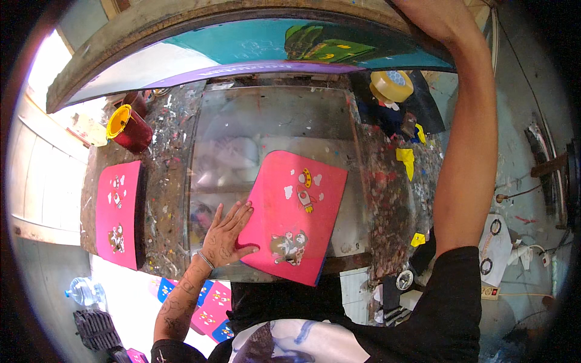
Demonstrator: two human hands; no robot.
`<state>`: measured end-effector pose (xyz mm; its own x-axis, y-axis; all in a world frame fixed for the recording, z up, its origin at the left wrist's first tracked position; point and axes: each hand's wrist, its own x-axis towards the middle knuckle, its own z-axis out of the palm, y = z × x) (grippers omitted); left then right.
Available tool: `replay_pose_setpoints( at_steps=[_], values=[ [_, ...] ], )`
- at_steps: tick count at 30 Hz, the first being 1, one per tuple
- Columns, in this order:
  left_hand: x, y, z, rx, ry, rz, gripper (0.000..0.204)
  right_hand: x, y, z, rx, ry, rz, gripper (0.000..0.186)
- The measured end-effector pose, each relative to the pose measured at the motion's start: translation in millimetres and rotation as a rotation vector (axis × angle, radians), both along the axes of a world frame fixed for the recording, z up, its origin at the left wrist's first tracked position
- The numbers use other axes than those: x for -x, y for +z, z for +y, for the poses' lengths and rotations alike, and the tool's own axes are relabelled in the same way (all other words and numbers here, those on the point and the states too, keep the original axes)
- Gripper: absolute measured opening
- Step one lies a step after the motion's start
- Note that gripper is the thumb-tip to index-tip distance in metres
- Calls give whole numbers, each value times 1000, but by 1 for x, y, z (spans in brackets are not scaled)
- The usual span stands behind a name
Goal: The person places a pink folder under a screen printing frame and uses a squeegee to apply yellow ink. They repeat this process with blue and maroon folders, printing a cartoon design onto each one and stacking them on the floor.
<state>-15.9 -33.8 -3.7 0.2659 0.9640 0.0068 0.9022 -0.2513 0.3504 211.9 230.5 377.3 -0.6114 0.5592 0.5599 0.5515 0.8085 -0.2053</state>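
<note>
A pink printed sheet (296,212) with small cartoon figures lies tilted on a glass plate (242,121) set in a paint-spattered bench. My left hand (225,236) lies flat with fingers spread, resting on the sheet's lower left edge and the glass. My right arm reaches up past the right side; my right hand (433,15) is at the top edge on a raised wooden screen frame (181,30) hinged over the bench. Its fingers are cut off by the picture's rim, so its grip is not visible.
A second pink sheet (118,213) lies on a stack at the left. A red pot with a yellow rim (128,128) stands at the back left. A roll of tape (391,85) and yellow scraps (407,158) sit at the right. More printed sheets (209,305) lie below.
</note>
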Motion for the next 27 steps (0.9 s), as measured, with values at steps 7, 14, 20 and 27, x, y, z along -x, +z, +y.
replay_pose_setpoints(
  at_steps=[7, 14, 20, 27],
  values=[
    [2, -1, 1, 56, -4, 25, 101, 1, -1, -10, -8, -83, -6, 67],
    [2, -2, 0, 73, -4, 1, 105, 10, -2, -16, 21, -172, -7, 66],
    [2, 0, 2, 74, -7, -9, 105, -1, -12, -13, -148, -36, 41, 66],
    [2, 1, 2, 90, 1, -42, 104, 3, -3, -16, -36, -128, -12, 67]
  ],
)
